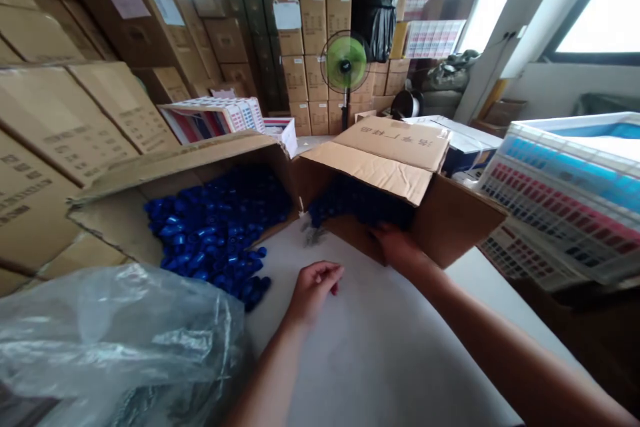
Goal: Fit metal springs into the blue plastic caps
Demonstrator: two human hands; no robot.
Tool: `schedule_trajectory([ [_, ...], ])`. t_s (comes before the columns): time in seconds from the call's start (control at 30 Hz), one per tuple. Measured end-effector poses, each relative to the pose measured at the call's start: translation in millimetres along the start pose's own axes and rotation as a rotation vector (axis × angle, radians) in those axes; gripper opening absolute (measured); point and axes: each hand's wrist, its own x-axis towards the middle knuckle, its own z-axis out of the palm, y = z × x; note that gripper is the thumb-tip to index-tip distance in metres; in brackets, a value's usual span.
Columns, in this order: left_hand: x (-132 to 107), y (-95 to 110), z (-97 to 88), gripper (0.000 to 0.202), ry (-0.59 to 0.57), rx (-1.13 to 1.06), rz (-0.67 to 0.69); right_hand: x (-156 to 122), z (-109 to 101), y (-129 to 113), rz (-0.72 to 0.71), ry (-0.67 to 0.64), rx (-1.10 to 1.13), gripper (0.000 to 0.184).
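My left hand (pixel 316 287) rests on the white table surface (pixel 380 353) with its fingers curled, holding nothing I can see. Just left of it lie loose dark blue plastic caps (pixel 253 287), spilling from a large heap (pixel 215 220) in an open cardboard box (pixel 165 170). My right hand (pixel 395 245) grips the near wall of a second open cardboard box (pixel 460 227), which holds more dark blue caps (pixel 360 203). That box's raised flap partly hides its contents.
A crinkled clear plastic bag (pixel 110 340) lies at the near left. A white crate with printed colour-strip sheets (pixel 565 200) stands to the right. Stacked cartons (pixel 50 147) fill the left and back, and a green-bladed fan (pixel 345 63) stands behind.
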Motion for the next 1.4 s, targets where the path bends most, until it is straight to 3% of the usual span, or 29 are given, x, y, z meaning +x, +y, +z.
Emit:
schedule_trajectory([
  [0.07,1,-3,-0.2,0.032,0.014,-0.011,-0.009,11,0,-7,-0.033,0.003,0.025,0.039],
  [0.17,3,-6,1.4,0.039,0.079,-0.070,0.016,5,-3,-22,-0.092,0.006,0.217,0.037],
  [0.23,4,-6,2.2,0.045,0.123,-0.079,0.094,-4,-5,-36,-0.117,-0.098,0.474,0.041],
  [0.33,3,-5,1.5,0.036,0.139,-0.002,0.213,-11,-4,-53,-0.111,-0.317,0.867,0.057],
  [0.47,4,-5,1.1,0.039,0.191,-0.015,0.201,-6,5,-52,-0.122,-0.430,1.082,0.063],
  [0.53,5,-6,2.8,0.040,0.204,-0.093,0.157,3,8,-46,-0.137,-0.464,1.089,0.065],
  [0.6,6,-6,5.2,0.040,0.216,-0.224,0.091,16,10,-45,-0.131,-0.385,1.005,0.062],
  [0.7,5,-3,8.2,0.041,0.198,-0.451,-0.014,39,12,-58,-0.256,-0.157,0.714,0.036],
  [0.8,3,1,7.5,0.042,0.184,-0.591,-0.035,53,16,-80,-0.386,-0.120,0.555,0.024],
  [0.9,4,3,2.9,0.039,0.275,-0.687,-0.051,54,21,-88,-0.351,-0.115,0.566,0.019],
  [1.07,11,3,-1.7,0.039,0.426,-0.753,-0.115,41,8,-74,-0.239,-0.065,0.763,0.034],
  [1.17,12,3,0.0,0.037,0.415,-0.787,-0.121,32,-8,-72,-0.281,-0.046,0.928,0.032],
  [1.3,10,2,1.8,0.040,0.358,-0.807,-0.095,23,-18,-80,-0.370,-0.053,0.880,0.023],
  [1.4,10,0,1.8,0.042,0.297,-0.804,-0.054,21,-19,-85,-0.357,-0.023,0.820,0.025],
])
